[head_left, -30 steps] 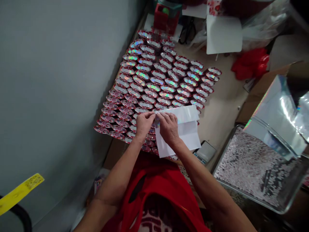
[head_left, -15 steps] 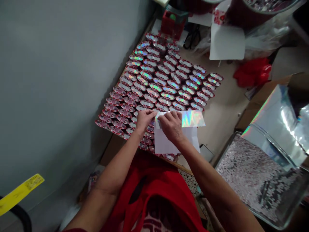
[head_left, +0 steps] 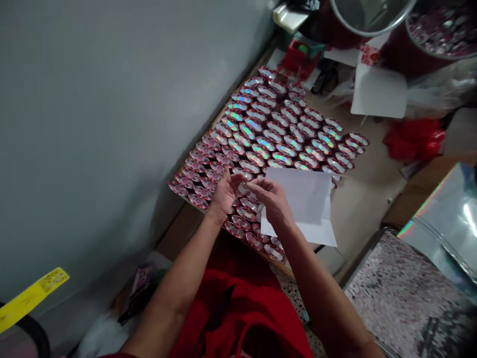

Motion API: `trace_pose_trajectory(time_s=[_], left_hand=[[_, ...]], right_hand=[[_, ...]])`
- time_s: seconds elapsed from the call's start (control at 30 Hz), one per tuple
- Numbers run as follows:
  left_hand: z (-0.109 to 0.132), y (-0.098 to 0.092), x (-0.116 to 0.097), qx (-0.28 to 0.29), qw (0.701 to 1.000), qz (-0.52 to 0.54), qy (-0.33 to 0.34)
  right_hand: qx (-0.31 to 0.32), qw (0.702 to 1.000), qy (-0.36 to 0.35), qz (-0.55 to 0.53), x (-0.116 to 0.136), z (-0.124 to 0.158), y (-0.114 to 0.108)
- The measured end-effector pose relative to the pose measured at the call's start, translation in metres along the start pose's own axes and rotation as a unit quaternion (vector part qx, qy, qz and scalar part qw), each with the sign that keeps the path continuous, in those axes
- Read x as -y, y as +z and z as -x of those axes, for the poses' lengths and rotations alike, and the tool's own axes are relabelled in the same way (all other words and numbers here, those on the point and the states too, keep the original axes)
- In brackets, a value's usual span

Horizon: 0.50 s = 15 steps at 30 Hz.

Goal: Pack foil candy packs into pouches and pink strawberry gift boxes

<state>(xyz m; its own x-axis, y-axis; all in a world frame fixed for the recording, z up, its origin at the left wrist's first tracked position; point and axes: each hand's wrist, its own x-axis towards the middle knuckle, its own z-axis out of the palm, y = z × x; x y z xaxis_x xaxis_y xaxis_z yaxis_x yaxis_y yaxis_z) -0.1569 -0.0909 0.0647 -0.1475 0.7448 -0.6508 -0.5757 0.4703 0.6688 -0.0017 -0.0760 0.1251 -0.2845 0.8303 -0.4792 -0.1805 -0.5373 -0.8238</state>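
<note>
My left hand [head_left: 224, 195] is over the near part of the rows, palm turned inward, thumb raised and fingers apart. Beside it, my right hand [head_left: 274, 198] has thumb and fingertips pinched together. Something small and pale seems to be at those fingertips, too small to name. Under and behind my right hand lies a creased white sheet [head_left: 305, 199], spread over part of the rows. Many small oval-topped pieces [head_left: 265, 144] with red rims stand in close rows; most have shiny, rainbow-glinting tops. Those at the near left [head_left: 196, 176] show pinkish round shapes instead.
A grey wall [head_left: 112, 124] borders the table on the left. Toward the back are a red box [head_left: 300, 62], a white card [head_left: 379, 92] and buckets [head_left: 434, 47]. At right are a red plastic bag [head_left: 415, 139], a cardboard box [head_left: 413, 199], shiny foil [head_left: 443, 223] and a tray of flakes [head_left: 395, 283].
My right hand has left the white sheet and come close to my left hand. The sheet's shiny folded-over strip no longer shows. My left hand's pinch has opened. The whole view has shifted.
</note>
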Motion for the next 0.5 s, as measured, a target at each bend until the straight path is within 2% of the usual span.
trace_pose_trajectory(time_s=[0.07,0.2,0.37,0.5], left_hand=[[0.01,-0.017,-0.009,0.011,0.998,0.057,-0.034],[0.019,-0.036,-0.014,-0.004,0.994,0.112,-0.015],[0.022,-0.054,-0.013,-0.005,0.996,0.092,-0.005],[0.02,-0.061,-0.011,-0.06,0.997,0.042,0.022]], right_hand=[[-0.01,1.0,0.027,-0.013,-0.016,-0.016,0.012],[-0.058,0.997,0.038,0.023,-0.039,-0.03,0.029],[-0.088,0.993,0.055,0.059,-0.049,-0.028,0.041],[-0.086,0.991,0.063,0.084,-0.047,-0.022,0.048]])
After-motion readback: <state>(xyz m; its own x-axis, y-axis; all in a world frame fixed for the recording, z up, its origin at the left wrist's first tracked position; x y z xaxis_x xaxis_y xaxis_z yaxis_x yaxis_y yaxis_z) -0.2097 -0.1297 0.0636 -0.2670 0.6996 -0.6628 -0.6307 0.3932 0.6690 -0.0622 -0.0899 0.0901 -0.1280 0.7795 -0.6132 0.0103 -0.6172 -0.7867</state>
